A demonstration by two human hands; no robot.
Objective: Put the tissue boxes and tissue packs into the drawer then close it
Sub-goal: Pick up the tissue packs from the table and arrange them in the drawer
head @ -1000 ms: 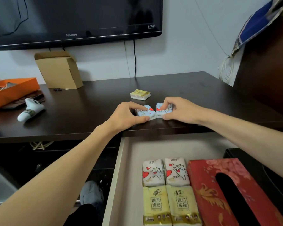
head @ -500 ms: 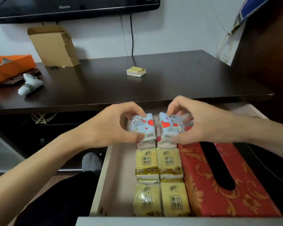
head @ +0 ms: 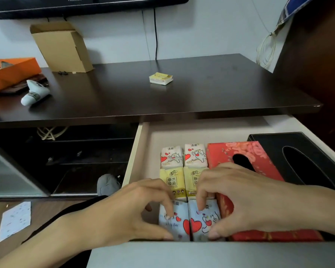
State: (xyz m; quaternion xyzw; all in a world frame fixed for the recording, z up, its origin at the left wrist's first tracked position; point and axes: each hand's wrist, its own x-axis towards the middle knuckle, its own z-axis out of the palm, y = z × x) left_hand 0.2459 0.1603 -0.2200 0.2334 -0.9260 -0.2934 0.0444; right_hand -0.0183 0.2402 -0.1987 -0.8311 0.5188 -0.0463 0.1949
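Note:
The white drawer (head: pixel 132 157) stands pulled out under the dark desk. My left hand (head: pixel 131 207) grips a pale blue heart-print tissue pack (head: pixel 179 223) at the drawer's front. Beside it, my right hand (head: pixel 238 198) grips a second blue pack (head: pixel 200 223); both packs sit low in the drawer, side by side. Behind them lie two yellow packs (head: pixel 172 180) and two white cat-print packs (head: pixel 171 156). A red floral tissue box (head: pixel 226 153) and a black tissue box (head: pixel 305 151) fill the drawer's right. One small yellow pack (head: pixel 160 78) lies on the desk top.
On the desk (head: pixel 220 89) stand a cardboard box (head: pixel 62 47) at the back left, an orange box (head: pixel 10 72) and a white object (head: pixel 34 92). A TV hangs above. A paper sheet (head: pixel 15 220) lies on the floor at left.
Both hands lifted the two blue packs off the desk edge, carried them toward me over the drawer, and lowered them into its front. The camera tilted down.

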